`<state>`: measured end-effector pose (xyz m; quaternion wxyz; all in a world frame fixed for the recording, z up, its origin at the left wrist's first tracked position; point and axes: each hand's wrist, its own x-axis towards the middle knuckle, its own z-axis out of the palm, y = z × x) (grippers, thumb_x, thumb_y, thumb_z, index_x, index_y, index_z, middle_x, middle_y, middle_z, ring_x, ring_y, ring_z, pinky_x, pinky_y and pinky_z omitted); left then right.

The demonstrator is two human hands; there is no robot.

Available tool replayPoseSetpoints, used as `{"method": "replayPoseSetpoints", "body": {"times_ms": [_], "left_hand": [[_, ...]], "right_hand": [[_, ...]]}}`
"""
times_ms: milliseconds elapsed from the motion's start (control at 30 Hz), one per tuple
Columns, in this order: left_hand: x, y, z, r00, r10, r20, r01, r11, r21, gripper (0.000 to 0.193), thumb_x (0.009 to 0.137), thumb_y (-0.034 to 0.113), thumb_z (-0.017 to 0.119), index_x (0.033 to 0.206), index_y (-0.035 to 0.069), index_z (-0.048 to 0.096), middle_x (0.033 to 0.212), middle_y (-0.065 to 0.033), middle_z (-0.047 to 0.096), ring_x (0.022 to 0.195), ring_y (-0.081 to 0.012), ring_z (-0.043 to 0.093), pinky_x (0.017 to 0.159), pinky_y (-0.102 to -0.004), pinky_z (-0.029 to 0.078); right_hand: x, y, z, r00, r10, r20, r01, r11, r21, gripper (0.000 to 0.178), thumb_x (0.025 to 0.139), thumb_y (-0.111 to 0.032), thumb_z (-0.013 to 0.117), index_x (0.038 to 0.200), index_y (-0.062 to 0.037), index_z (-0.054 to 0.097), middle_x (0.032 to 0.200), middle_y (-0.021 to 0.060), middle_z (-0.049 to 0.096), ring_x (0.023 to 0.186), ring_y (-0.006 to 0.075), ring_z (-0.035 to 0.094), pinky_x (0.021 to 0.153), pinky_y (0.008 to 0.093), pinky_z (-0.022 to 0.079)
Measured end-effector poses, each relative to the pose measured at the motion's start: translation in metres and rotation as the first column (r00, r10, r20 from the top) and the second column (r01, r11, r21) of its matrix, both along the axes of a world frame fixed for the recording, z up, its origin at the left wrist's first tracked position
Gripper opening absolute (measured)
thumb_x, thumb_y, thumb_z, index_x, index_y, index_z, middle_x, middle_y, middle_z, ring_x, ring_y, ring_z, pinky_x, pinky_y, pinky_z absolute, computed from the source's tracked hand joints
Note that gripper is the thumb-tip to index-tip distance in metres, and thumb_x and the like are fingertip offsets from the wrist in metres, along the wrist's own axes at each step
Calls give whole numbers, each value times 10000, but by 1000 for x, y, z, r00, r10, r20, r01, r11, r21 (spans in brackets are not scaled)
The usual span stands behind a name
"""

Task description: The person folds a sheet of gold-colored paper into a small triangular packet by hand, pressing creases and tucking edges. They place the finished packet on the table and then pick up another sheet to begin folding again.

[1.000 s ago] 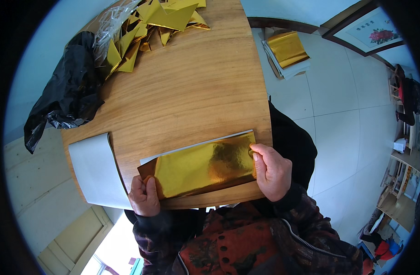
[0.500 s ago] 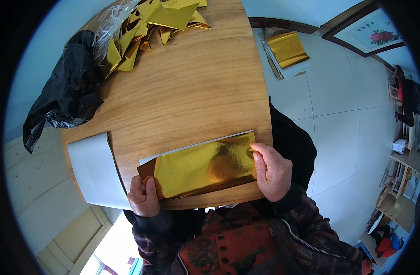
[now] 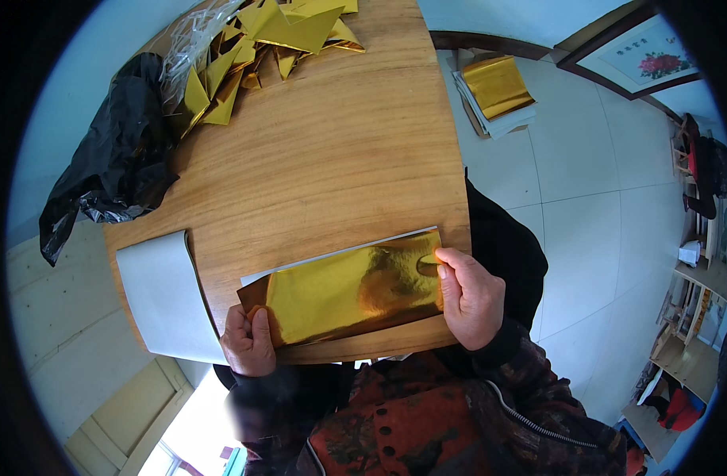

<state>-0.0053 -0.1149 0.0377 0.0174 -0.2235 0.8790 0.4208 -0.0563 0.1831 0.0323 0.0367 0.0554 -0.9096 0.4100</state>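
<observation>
A folded sheet of shiny gold foil paper (image 3: 324,297) lies at the near edge of the wooden table, a strip of its pale backing showing along the far side. My left hand (image 3: 251,341) pinches its near left corner between thumb and fingers. At the right end, my right hand (image 3: 471,297) grips the sheet with the thumb on one side and the index finger at the far corner. The gold surface mirrors my fingers. To the left of it lies a stack of folded sheets, pale side up (image 3: 161,293).
Folded gold paper pieces (image 3: 292,28) pile up at the table's far left, beside clear plastic wrap (image 3: 190,55) and a black plastic bag (image 3: 121,151). On the floor to the right, gold sheets (image 3: 498,86) rest on a paper stack. Shelves (image 3: 689,349) stand far right.
Both hands keep their hold in almost the same place. The reflection on the gold sheet near my right hand has shifted slightly.
</observation>
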Motion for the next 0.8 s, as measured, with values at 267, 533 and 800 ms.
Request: {"method": "replayPoseSetpoints", "body": {"times_ms": [267,533,800], "left_hand": [[2,0,-5,999,22,-35,-21,999,41,126,937,90,619,919,-22,565,659,-24,620,627,-28,494,586,-195,409],[3,-2,-4,1000,10,15,-10,1000,-24,122,935,88,625,936,-22,572,679,-33,640,638,-32,506,603,-204,427],[0,3,-6,997,-3,-76,2,1000,-8,163,945,78,609,847,11,498,610,33,494,600,-19,361,524,-194,320]], "right_hand": [[0,-1,0,1000,-3,0,3,1000,3,163,887,22,609,1048,12,630,932,174,684,793,315,694,663,330,549],[-1,-2,0,1000,-13,-2,13,1000,-5,157,891,25,605,1045,15,630,933,171,685,795,312,695,665,329,551],[-2,-1,-2,999,10,-53,-8,999,33,225,842,13,645,1065,-7,624,922,158,688,765,316,690,620,351,562]]}}
